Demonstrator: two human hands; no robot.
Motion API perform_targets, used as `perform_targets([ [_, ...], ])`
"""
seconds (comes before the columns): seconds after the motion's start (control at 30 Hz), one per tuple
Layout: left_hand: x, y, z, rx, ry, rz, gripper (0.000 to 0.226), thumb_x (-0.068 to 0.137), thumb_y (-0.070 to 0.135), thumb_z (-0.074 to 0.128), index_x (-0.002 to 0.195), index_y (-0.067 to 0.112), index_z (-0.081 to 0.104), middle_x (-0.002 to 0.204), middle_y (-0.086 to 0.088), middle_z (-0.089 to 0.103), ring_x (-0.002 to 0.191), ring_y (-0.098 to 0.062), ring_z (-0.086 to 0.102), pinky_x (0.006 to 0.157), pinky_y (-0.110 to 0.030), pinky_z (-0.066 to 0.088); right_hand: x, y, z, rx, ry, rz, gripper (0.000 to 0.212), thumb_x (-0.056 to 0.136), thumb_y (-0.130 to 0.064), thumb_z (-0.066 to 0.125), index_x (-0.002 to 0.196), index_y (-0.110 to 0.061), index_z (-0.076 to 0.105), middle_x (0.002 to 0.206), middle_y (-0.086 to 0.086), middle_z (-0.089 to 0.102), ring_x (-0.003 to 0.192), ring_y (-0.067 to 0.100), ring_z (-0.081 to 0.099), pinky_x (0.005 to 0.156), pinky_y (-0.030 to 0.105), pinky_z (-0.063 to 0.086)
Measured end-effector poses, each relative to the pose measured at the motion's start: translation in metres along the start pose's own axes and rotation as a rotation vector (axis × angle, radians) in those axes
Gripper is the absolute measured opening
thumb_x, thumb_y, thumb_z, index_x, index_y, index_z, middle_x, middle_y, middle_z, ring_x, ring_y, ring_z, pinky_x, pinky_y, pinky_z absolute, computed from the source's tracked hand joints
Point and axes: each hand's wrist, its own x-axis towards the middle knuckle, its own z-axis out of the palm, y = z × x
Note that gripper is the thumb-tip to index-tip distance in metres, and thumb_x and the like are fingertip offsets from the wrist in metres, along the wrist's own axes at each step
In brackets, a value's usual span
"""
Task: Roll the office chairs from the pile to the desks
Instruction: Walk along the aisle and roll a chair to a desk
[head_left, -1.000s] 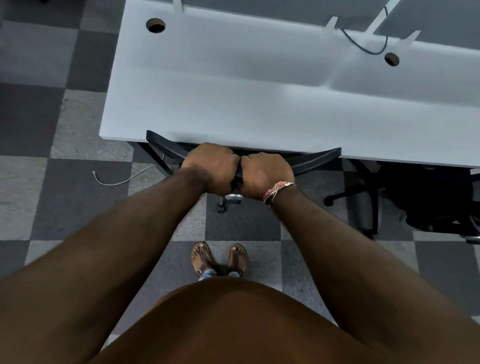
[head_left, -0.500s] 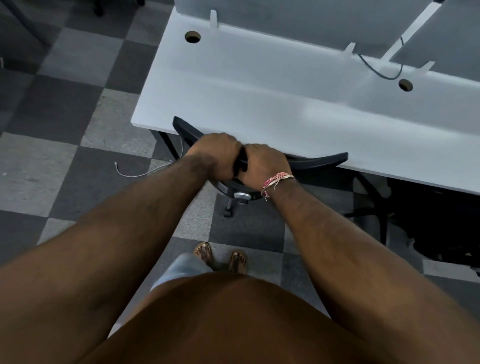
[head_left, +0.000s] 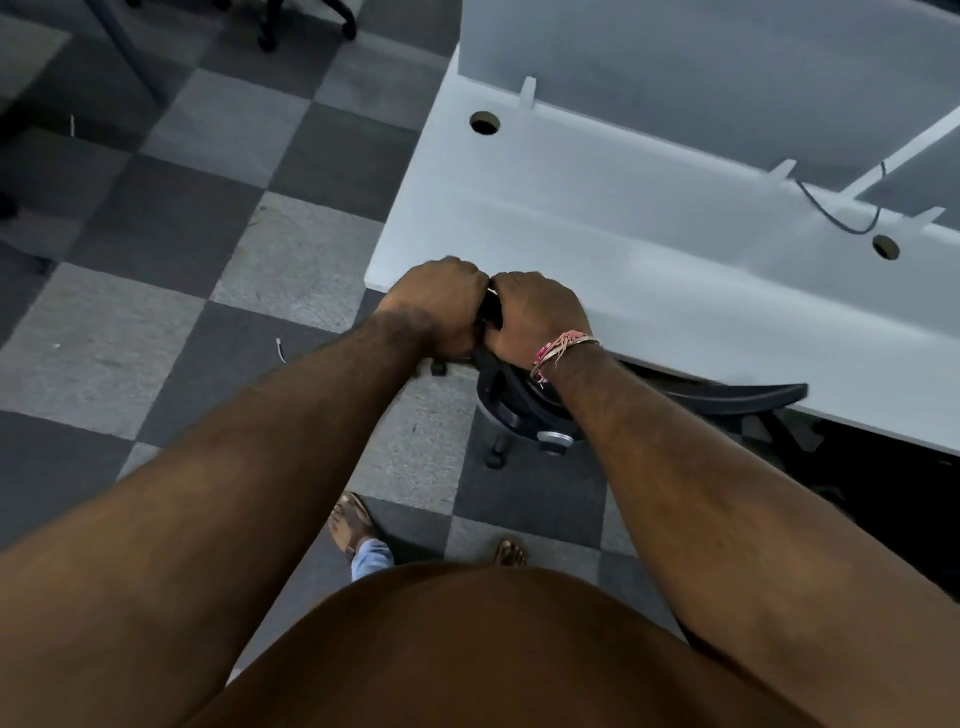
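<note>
- Black curved plastic backrest of the office chair (head_left: 727, 397) is tucked under the white laminate desk (head_left: 649, 260); we have shifted left toward the desk's corner, so this chair seems placed.
- Our left hand (head_left: 436, 306) and right hand (head_left: 535, 317) curl tightly around its top edge.
- Another chair's wheeled base (head_left: 306, 23) stands well apart; a loose white cable (head_left: 280, 349) lies near our feet.

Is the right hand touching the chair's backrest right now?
Touching. The head view shows the right hand with fingers curled over the backrest top edge, beside the left hand.
</note>
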Motion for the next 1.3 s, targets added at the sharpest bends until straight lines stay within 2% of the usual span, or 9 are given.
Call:
perform_targets([
  [0.03, -0.003, -0.048, -0.012, 0.018, -0.013, -0.011, 0.029, 0.086, 0.032, 0.065, 0.108, 0.014, 0.067, 0.107, -0.009, 0.069, 0.105, -0.029, 0.063, 0.082, -0.041, 0.056, 0.034, -0.036, 0.004, -0.007, -0.011, 0.001, 0.032, 0.080, -0.041, 0.059, 0.101, -0.016, 0.060, 0.097, 0.003, 0.067, 0.092, 0.029, 0.061, 0.064, 0.032, 0.038],
  [0.13, -0.006, -0.088, -0.021, 0.055, -0.016, -0.033, 0.034, 0.088, 0.034, 0.067, 0.114, 0.013, 0.066, 0.112, -0.009, 0.068, 0.109, -0.030, 0.064, 0.082, -0.042, 0.055, 0.063, -0.069, 0.006, -0.016, -0.026, -0.008, 0.041, 0.082, -0.043, 0.059, 0.114, -0.017, 0.061, 0.104, 0.002, 0.067, 0.099, 0.027, 0.061, 0.071, 0.034, 0.044],
  [0.3, -0.008, -0.177, -0.045, 0.108, -0.059, -0.055, 0.035, 0.087, 0.039, 0.067, 0.113, 0.016, 0.067, 0.111, -0.008, 0.069, 0.102, -0.032, 0.067, 0.080, -0.043, 0.059, 0.130, -0.134, 0.016, -0.010, -0.008, -0.019, 0.043, 0.082, -0.045, 0.059, 0.114, -0.016, 0.061, 0.105, 0.003, 0.068, 0.099, 0.027, 0.061, 0.072, 0.034, 0.045],
  [0.57, 0.040, -0.282, -0.068, 0.122, -0.110, -0.095, 0.033, 0.085, 0.037, 0.067, 0.112, 0.018, 0.068, 0.110, -0.009, 0.070, 0.101, -0.032, 0.069, 0.081, -0.042, 0.059, 0.246, -0.173, 0.024, -0.012, -0.052, -0.052, 0.041, 0.082, -0.043, 0.061, 0.111, -0.013, 0.061, 0.105, 0.007, 0.068, 0.098, 0.028, 0.062, 0.075, 0.034, 0.047],
  [0.87, 0.172, -0.382, -0.110, 0.186, -0.163, -0.094, 0.032, 0.087, 0.038, 0.067, 0.112, 0.017, 0.069, 0.104, -0.008, 0.070, 0.095, -0.031, 0.069, 0.076, -0.041, 0.059, 0.417, -0.149, 0.038, -0.017, -0.068, -0.003, 0.040, 0.083, -0.045, 0.058, 0.110, -0.015, 0.062, 0.105, 0.005, 0.069, 0.097, 0.026, 0.062, 0.078, 0.035, 0.047],
  [1.03, 0.261, -0.430, -0.160, 0.230, -0.147, -0.073, 0.026, 0.088, 0.032, 0.069, 0.110, 0.017, 0.071, 0.105, -0.008, 0.071, 0.094, -0.031, 0.070, 0.076, -0.041, 0.059, 0.519, -0.126, 0.013, -0.009, -0.029, 0.028, 0.039, 0.086, -0.043, 0.055, 0.112, -0.015, 0.062, 0.109, 0.006, 0.068, 0.099, 0.027, 0.063, 0.075, 0.034, 0.045],
  [1.17, 0.336, -0.457, -0.188, 0.258, -0.134, -0.022, 0.021, 0.089, 0.026, 0.069, 0.107, 0.018, 0.071, 0.100, -0.006, 0.070, 0.088, -0.027, 0.069, 0.071, -0.038, 0.057, 0.587, -0.095, -0.007, -0.023, 0.001, 0.081, 0.039, 0.087, -0.041, 0.055, 0.115, -0.014, 0.060, 0.112, 0.006, 0.067, 0.103, 0.027, 0.061, 0.075, 0.034, 0.044],
  [1.3, 0.419, -0.485, -0.198, 0.260, -0.118, 0.067, 0.022, 0.091, 0.028, 0.069, 0.111, 0.018, 0.070, 0.103, -0.005, 0.070, 0.091, -0.026, 0.069, 0.071, -0.037, 0.054, 0.652, -0.058, -0.007, -0.039, 0.008, 0.152, 0.036, 0.087, -0.039, 0.059, 0.113, -0.013, 0.061, 0.108, 0.007, 0.068, 0.099, 0.029, 0.062, 0.072, 0.034, 0.043],
])
